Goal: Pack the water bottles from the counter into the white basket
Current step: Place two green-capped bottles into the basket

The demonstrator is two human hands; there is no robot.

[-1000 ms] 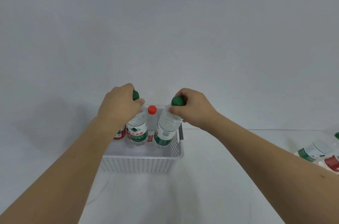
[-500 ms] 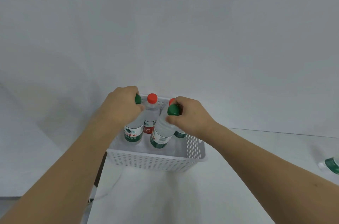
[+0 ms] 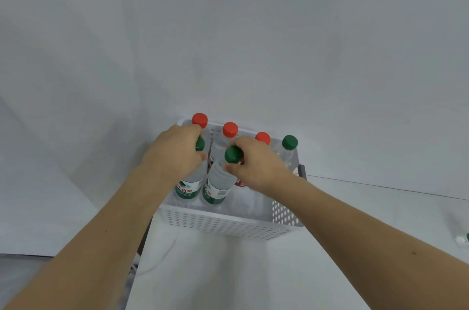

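Observation:
The white perforated basket (image 3: 228, 226) stands on the counter against the wall. My left hand (image 3: 175, 155) grips the neck of a green-capped water bottle (image 3: 189, 188) standing in the basket's front left. My right hand (image 3: 256, 165) holds a second green-capped bottle (image 3: 218, 185) by its neck, tilted, its base inside the basket beside the first. Behind them stand three red-capped bottles (image 3: 230, 130) and another green-capped bottle (image 3: 289, 142) along the back wall of the basket.
The white counter (image 3: 228, 271) ends at a left edge near the basket, with a cable hanging there. A further bottle's end (image 3: 463, 240) shows at the far right edge of the counter. A wall rises right behind the basket.
Both hands have lowered their green-capped bottles further into the basket. The view has shifted, so the basket's back row of bottles now shows and the counter bottles at the right slid almost out of view.

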